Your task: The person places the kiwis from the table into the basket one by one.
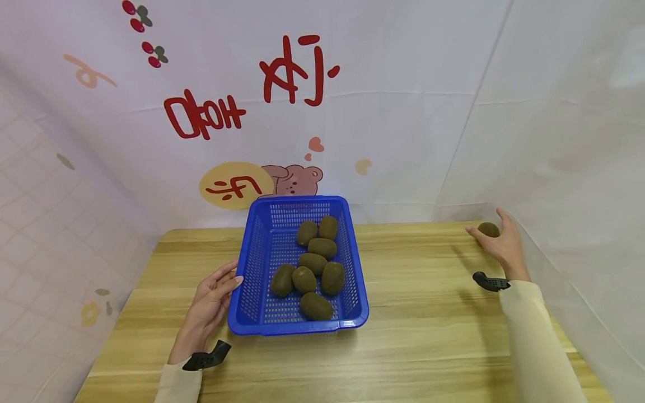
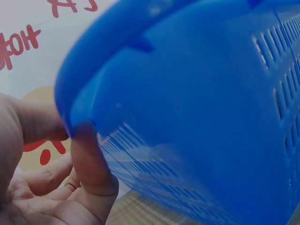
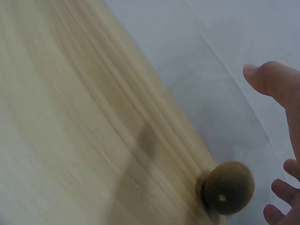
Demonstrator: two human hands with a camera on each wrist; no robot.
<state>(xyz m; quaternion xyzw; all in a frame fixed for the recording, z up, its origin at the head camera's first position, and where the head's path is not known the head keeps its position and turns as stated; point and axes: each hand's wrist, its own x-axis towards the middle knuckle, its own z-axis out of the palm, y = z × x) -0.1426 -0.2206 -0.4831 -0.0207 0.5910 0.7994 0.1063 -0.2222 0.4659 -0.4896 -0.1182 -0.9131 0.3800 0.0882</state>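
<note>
A blue plastic basket (image 1: 360,305) with slotted walls holds several brown kiwis, such as one at the front (image 1: 316,306). My left hand (image 1: 214,294) grips the basket's left side; in the left wrist view its thumb and a finger (image 2: 93,159) pinch the rim. Far to the right, my right hand (image 1: 504,246) is spread above a lone kiwi (image 1: 488,229) near the table's back right corner. The right wrist view has that kiwi (image 3: 229,187) at the table edge, with the thumb and fingertips (image 3: 283,192) apart from it.
A pale wood-grain table (image 1: 418,313) carries everything. White printed cloth (image 1: 403,112) rises behind it and along both sides, with the right side close to my right hand and forearm. Black wrist cameras (image 1: 206,358) sit on both wrists.
</note>
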